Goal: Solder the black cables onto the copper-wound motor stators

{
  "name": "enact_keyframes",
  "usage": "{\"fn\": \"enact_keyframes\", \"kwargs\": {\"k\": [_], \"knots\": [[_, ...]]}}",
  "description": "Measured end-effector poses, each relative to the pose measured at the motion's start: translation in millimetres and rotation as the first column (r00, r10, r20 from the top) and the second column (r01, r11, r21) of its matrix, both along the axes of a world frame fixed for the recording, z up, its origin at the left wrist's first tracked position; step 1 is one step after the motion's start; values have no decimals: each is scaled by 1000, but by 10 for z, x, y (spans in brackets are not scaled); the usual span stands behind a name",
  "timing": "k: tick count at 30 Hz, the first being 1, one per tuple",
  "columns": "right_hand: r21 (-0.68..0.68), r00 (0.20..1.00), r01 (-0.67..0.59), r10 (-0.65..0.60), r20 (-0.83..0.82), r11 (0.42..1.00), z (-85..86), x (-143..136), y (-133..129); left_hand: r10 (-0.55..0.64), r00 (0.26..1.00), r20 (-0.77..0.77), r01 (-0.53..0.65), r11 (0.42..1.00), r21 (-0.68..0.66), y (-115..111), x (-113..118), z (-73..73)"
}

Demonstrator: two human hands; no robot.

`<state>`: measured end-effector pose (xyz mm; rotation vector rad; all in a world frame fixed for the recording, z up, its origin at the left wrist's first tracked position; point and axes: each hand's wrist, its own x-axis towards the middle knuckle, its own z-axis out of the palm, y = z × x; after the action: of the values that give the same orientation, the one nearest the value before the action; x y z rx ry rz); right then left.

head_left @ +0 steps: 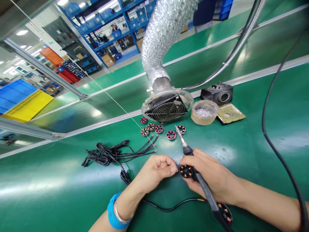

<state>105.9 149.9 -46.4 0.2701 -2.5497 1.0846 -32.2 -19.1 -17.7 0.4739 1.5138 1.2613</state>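
My right hand holds a soldering iron, its metal tip pointing up and away from me, together with a small ring-shaped coil with copper windings. Close to the left side of that coil, my left hand is closed with thumb and forefinger pinched; what is between them is too small to tell. A black cable with red and yellow wire ends runs below both hands. Another copper coil lies under the iron's handle, partly covered. Several ring coils lie beyond my hands on the green table.
Black cables lie bundled at the left. A fume fan on a silver duct stands behind the coils. Right of it are a round tub, a black iron holder and a sponge tray. A cord hangs at the right.
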Motion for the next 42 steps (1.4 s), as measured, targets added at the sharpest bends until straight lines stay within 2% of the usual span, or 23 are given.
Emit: {"fn": "enact_keyframes", "kwargs": {"k": [3, 6, 9, 11, 12, 17, 20, 23, 26, 28, 30, 32, 33, 35, 36, 38, 39, 42], "knots": [[12, 1000, 5, -5, 16, 1000, -27, 0, 36, 30, 999, 19, -30, 999, -11, -8, -25, 13], [22, 1000, 3, -4, 29, 1000, -51, -2, 58, -17, 980, -196, 5, 998, -61, 7, 29, 64], [52, 998, -15, 12, 55, 999, -59, -4, 47, -165, 862, -478, 74, 976, -204, 24, 136, 116], [66, 998, -22, 18, 63, 998, -63, -3, 32, -241, 785, -570, 95, 957, -274, 20, 183, 133], [67, 998, -21, 17, 64, 998, -65, -3, 26, -261, 780, -568, 108, 951, -289, 12, 187, 136], [60, 998, -17, 14, 64, 998, -64, -5, 18, -266, 879, -395, 176, 952, -249, -52, 45, 143], [74, 999, -23, 20, 48, 997, -55, -2, 19, -251, 855, -453, 172, 963, -208, -43, 3, 142], [93, 998, -31, 25, 62, 995, -75, 16, 18, -225, 834, -504, 150, 971, -186, 2, 68, 123], [108, 998, -18, 10, 66, 994, -158, 43, 47, -204, 813, -545, 133, 977, -168, 24, 115, 137], [124, 999, 2, -9, 52, 992, -243, 54, 92, -186, 768, -612, 119, 982, -149, -26, 64, 201], [146, 999, 24, -29, 34, 989, -332, 54, 149, -216, 686, -694, 125, 976, -180, -166, -66, 315], [167, 999, 33, -38, 31, 985, -404, 48, 201, -340, 556, -758, 157, 939, -306, -398, -246, 446], [176, 999, 36, -42, 33, 984, -432, 45, 219, -425, 474, -771, 160, 903, -399, -539, -339, 503], [193, 998, 39, -47, 34, 980, -470, 39, 236, -553, 328, -766, 73, 823, -563, -833, -494, 582], [201, 998, 40, -47, 31, 979, -482, 37, 237, -592, 283, -755, -2, 787, -617, -973, -543, 607], [216, 998, 44, -51, 27, 975, -499, 33, 232, -644, 245, -725, -126, 720, -682, -1219, -566, 651], [220, 998, 49, -55, 25, 974, -505, 31, 228, -661, 243, -710, -151, 698, -700, -1319, -543, 682], [217, 998, 57, -65, 29, 974, -519, 23, 228, -682, 263, -682, -118, 679, -724, -1507, -412, 814]]}}
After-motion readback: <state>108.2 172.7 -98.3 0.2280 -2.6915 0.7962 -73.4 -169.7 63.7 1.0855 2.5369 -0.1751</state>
